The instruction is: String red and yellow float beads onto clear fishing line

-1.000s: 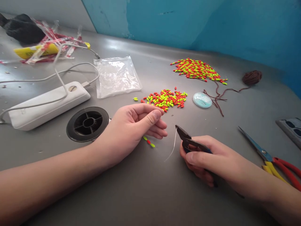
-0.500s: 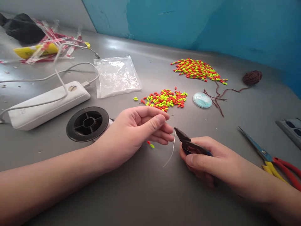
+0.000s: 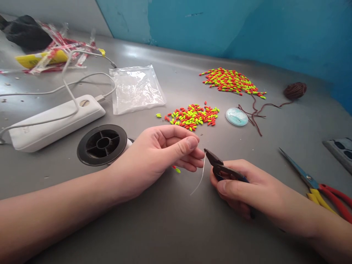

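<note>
A pair of pliers [image 3: 217, 165] with dark jaws is gripped in my right hand [image 3: 242, 187]. From the jaw tips hangs a short, thin whitish line [image 3: 202, 175], curving down to the left. Just left of the tips is my left hand [image 3: 170, 150], its thumb pressed toward the bent index finger. Whatever lies between those fingers is hidden. Beyond the hand is a small pile of red and yellow-green oval beads [image 3: 194, 115]. A few more beads [image 3: 178, 170] peek out under the left hand.
A black spool [image 3: 102, 145] stands behind my left wrist, near a white power strip [image 3: 57, 123] with cables. Further back lie a clear plastic bag [image 3: 139, 90], a larger bead pile [image 3: 231, 81], a round disc [image 3: 236, 116] and brown yarn [image 3: 294, 90]. Scissors [image 3: 310, 179] lie at right.
My left thumb has slid slightly forward, and the left fingers are a little closer to the plier tips. My right hand and the pliers have stayed in place.
</note>
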Tool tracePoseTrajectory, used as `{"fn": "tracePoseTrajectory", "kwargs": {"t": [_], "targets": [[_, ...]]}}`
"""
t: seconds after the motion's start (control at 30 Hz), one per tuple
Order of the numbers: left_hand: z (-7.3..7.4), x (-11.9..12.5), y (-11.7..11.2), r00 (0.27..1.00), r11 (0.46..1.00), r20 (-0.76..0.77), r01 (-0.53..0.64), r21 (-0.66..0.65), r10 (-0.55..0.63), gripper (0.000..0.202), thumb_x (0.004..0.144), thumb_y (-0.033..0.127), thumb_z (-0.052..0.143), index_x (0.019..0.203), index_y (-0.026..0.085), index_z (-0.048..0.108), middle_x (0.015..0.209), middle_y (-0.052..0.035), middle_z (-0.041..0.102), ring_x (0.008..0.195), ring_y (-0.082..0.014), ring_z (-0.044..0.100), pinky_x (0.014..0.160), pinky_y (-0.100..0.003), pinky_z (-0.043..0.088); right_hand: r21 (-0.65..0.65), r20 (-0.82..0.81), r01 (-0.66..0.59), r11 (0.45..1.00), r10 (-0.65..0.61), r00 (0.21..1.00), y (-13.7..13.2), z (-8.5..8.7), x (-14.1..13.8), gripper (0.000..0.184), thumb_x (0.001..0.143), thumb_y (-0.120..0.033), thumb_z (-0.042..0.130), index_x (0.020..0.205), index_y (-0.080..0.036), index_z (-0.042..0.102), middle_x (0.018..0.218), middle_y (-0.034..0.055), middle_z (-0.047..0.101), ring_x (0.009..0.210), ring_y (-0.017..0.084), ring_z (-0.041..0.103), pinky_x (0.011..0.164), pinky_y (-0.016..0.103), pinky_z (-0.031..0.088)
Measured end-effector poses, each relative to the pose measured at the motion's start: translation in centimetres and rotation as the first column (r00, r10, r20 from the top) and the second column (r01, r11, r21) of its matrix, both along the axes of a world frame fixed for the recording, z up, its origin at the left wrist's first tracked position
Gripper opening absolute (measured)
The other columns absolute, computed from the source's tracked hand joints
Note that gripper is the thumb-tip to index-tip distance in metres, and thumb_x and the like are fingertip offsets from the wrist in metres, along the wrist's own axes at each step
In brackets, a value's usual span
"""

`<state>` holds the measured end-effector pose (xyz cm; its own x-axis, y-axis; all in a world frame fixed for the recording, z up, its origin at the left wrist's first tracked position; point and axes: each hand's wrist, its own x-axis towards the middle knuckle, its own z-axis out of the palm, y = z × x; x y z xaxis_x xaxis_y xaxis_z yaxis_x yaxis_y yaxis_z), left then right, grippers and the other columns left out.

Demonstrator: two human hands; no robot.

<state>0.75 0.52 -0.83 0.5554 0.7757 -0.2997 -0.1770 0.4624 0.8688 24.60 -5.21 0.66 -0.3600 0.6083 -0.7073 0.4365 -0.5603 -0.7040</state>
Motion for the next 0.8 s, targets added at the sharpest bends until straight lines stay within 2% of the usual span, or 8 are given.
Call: {"fn": "tracePoseTrajectory", "kwargs": {"t": [0.17, 0.3, 0.5, 0.8], "targets": [[0.0, 0.0, 0.0, 1.0, 1.0, -0.013, -0.016, -0.004, 0.016, 0.02, 0.096, 0.036, 0.081, 0.097, 0.018, 0.076, 0.086, -0.0007, 0.082, 0.081, -0.0126, 0.083, 0.075, -0.017, 0.067, 0.04, -0.062, 0.007, 0.999, -0.005, 0.998, 0.2, 0.3, -0.3, 0.027, 0.102, -0.041, 0.058, 0.084, -0.021, 0.054, 0.076, -0.0038, 0.046, 0.066, 0.012, 0.045, 0.059, 0.025, 0.039], [-0.1, -0.1, 0.1, 1.0, 1.0, -0.024, -0.012, 0.01, 0.013, 0.021, 0.096, 0.037, 0.081, 0.098, 0.017, 0.075, 0.085, -0.0009, 0.082, 0.082, -0.0132, 0.083, 0.074, -0.016, 0.066, 0.019, -0.021, -0.017, 1.0, 0.018, 1.0, 0.5, 1.0, -0.6, 0.026, 0.101, -0.037, 0.059, 0.082, -0.021, 0.054, 0.072, -0.0042, 0.047, 0.066, 0.012, 0.043, 0.06, 0.024, 0.038], [-0.2, -0.2, 0.2, 0.999, 0.999, -0.013, 0.041, 0.019, -0.04, 0.019, 0.098, 0.036, 0.08, 0.099, 0.017, 0.075, 0.086, 0.0006, 0.082, 0.084, -0.0114, 0.082, 0.074, -0.013, 0.064, -0.006, -0.059, -0.044, 0.999, 0.043, 0.997, 0.8, 1.9, -1.0, 0.022, 0.098, -0.031, 0.06, 0.08, -0.02, 0.052, 0.072, -0.0051, 0.044, 0.066, 0.011, 0.04, 0.058, 0.024, 0.035], [-0.3, -0.4, 0.1, 0.994, 0.993, -0.036, 0.107, 0.052, -0.105, 0.017, 0.099, 0.035, 0.079, 0.099, 0.018, 0.075, 0.089, -0.0013, 0.084, 0.085, -0.0093, 0.08, 0.077, -0.013, 0.063, 0.045, -0.12, -0.016, 0.999, 0.021, 0.993, 0.3, 0.6, -0.4, 0.027, 0.105, -0.034, 0.053, 0.081, -0.021, 0.051, 0.074, -0.0048, 0.043, 0.066, 0.012, 0.041, 0.058, 0.024, 0.036]]}}
